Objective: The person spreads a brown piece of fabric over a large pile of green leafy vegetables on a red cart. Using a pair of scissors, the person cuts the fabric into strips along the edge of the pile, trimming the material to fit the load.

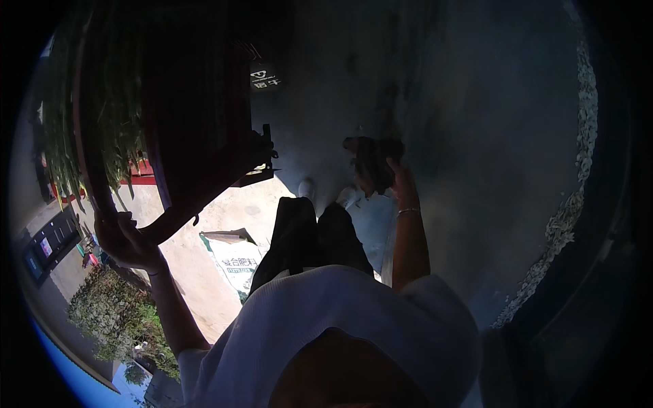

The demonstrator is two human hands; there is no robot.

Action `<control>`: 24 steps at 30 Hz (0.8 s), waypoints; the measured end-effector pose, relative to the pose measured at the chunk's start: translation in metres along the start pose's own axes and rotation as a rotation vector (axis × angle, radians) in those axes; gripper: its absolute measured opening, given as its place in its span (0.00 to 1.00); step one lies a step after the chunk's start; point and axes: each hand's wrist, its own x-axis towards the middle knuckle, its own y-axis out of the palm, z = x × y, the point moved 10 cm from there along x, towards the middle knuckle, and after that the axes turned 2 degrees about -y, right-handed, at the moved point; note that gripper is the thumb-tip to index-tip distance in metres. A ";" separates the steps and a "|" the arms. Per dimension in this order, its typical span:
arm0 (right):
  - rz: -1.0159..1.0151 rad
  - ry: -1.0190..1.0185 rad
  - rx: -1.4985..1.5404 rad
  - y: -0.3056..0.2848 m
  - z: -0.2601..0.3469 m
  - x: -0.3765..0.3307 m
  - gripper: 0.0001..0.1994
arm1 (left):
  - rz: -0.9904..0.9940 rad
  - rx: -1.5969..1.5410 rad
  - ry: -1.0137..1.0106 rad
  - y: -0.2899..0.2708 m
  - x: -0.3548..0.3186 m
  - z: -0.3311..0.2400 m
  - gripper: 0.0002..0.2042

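Two hands are up and both are busy. Your left hand (126, 239), at centre left of the frame, has its fingers curled around the rim of a big dark round basket (183, 129) that fills the upper left, tilted up on edge as far as I can tell. Long green stalks (119, 115) hang along the basket's inner side; whether anything lies deeper inside is lost in shadow. Your right hand (381, 166), near the middle of the frame, is closed on a dark brownish clump (371, 153), too dim to identify. You look to be in mid-carry, so the next move calls for a firm hold on that rim. Below the basket, a white printed sack (235, 258) lies on the sunlit ground, by your dark trousers (306, 234).
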 end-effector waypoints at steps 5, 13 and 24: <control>-0.131 0.024 -0.742 0.105 0.122 0.004 0.19 | -0.083 0.056 0.029 0.014 0.004 -0.027 0.17; 0.147 -0.604 -0.465 0.341 0.355 0.002 0.10 | -0.177 0.166 0.097 0.006 0.015 -0.054 0.14; 0.397 -0.975 -0.195 0.601 0.531 -0.081 0.10 | -0.200 -0.038 0.082 0.095 0.144 -0.152 0.17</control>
